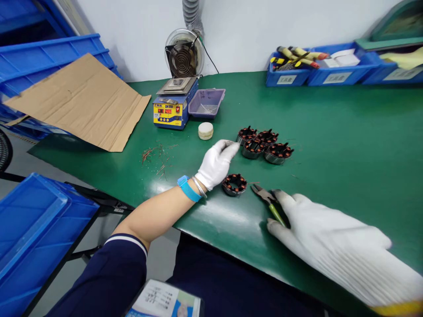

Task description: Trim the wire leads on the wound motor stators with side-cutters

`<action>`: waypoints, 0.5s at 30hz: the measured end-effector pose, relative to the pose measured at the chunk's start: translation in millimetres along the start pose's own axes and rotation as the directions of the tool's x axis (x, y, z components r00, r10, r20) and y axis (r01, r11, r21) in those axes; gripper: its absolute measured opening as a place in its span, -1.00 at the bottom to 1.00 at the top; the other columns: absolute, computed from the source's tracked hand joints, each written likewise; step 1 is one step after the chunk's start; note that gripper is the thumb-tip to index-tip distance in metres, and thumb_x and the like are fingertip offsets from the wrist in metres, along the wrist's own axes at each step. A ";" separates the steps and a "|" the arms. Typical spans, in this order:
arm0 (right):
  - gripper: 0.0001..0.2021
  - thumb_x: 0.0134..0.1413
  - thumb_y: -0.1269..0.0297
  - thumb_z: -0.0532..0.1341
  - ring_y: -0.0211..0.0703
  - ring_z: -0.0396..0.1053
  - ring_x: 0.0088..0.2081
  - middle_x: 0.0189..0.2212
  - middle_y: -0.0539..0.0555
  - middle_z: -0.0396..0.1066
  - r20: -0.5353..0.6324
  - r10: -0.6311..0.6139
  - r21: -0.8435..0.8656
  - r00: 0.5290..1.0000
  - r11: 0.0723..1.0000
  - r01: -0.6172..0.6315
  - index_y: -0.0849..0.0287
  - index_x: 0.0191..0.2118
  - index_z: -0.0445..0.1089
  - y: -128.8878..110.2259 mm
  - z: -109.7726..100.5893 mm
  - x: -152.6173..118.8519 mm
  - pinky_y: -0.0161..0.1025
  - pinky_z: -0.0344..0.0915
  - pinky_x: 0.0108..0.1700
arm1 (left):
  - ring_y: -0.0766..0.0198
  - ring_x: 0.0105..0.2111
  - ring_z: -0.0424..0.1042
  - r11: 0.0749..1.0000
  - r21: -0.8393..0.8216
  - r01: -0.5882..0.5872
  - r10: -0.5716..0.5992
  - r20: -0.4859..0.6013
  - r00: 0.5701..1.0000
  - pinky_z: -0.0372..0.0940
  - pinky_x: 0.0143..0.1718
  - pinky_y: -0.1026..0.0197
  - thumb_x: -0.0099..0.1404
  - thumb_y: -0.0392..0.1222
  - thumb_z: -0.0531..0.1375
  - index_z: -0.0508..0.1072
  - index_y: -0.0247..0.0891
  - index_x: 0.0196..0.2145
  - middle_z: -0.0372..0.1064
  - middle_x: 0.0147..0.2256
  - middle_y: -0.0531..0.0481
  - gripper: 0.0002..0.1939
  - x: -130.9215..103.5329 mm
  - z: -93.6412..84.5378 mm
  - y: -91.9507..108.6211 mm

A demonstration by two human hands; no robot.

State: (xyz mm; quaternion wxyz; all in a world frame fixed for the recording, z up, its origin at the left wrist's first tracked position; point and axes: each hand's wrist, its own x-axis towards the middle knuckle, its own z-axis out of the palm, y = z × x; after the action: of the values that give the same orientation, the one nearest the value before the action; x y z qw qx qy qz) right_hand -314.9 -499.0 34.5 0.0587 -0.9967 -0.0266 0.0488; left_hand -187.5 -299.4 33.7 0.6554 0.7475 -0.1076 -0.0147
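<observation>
My left hand [216,164], in a white glove, is closed, fingertips pressed together beside a cluster of motor stators [253,149] with copper windings and black tops. What its fingertips may hold is hidden. Nearer to me, a single stator [234,184] lies apart on the green tabletop, a thin copper wire sticking out to its right. My gloved right hand [317,229] grips wire cutters [264,194] by their green handles, partly hidden by the fingers. The cutters' jaws point at the single stator, a little apart from it.
Copper wire scraps [155,156] lie left of my left hand. Behind are a round white tin [205,130], a blue-yellow heating unit [170,112], a purple tray [206,102] and a fan [183,57]. Cardboard [86,101] leans at left; blue tool bins [287,78] stand at back right.
</observation>
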 end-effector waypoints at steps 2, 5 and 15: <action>-0.45 0.15 -0.07 0.15 0.24 0.39 -0.35 -0.29 0.34 0.42 -0.047 -0.063 -0.196 0.997 0.979 0.053 0.29 0.06 0.45 -17.8 -9.3 9.4 0.06 0.30 -0.32 | 0.32 -0.31 0.37 0.998 -0.063 0.032 -0.036 -0.055 0.998 0.29 -0.18 0.27 0.40 -0.08 0.13 0.36 -0.27 -0.34 0.38 -0.37 0.05 -0.78 7.2 -0.6 -7.5; -0.21 0.10 -0.10 0.26 0.33 0.41 -0.01 0.04 0.46 0.40 -0.117 -0.203 -0.155 0.972 0.971 0.184 0.41 0.29 0.24 -52.9 -18.2 33.7 0.06 0.32 -0.01 | 0.33 -0.34 0.37 0.999 -0.021 0.042 -0.044 -0.100 0.994 0.31 -0.21 0.28 0.38 -0.10 0.17 0.37 -0.28 -0.35 0.37 -0.40 0.05 -0.79 15.4 -1.3 -16.9; -0.53 0.11 -0.09 0.25 0.08 0.54 -0.19 -0.11 0.16 0.57 -0.228 0.239 0.265 0.944 0.948 -0.176 0.07 0.04 0.50 56.8 -6.8 46.6 -0.10 0.42 -0.23 | 0.18 -0.11 0.46 0.951 0.289 -0.113 0.152 -0.116 0.982 0.37 0.08 0.09 0.22 -0.17 0.30 0.48 -0.28 -0.05 0.45 -0.08 -0.13 -0.66 13.1 4.3 -26.2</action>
State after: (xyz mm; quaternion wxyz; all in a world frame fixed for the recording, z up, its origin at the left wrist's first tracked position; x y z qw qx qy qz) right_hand -265.3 -553.3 30.0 0.1769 -0.9772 0.0931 -0.0722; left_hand -171.7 -302.9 9.0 0.5480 0.8232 -0.1133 0.0960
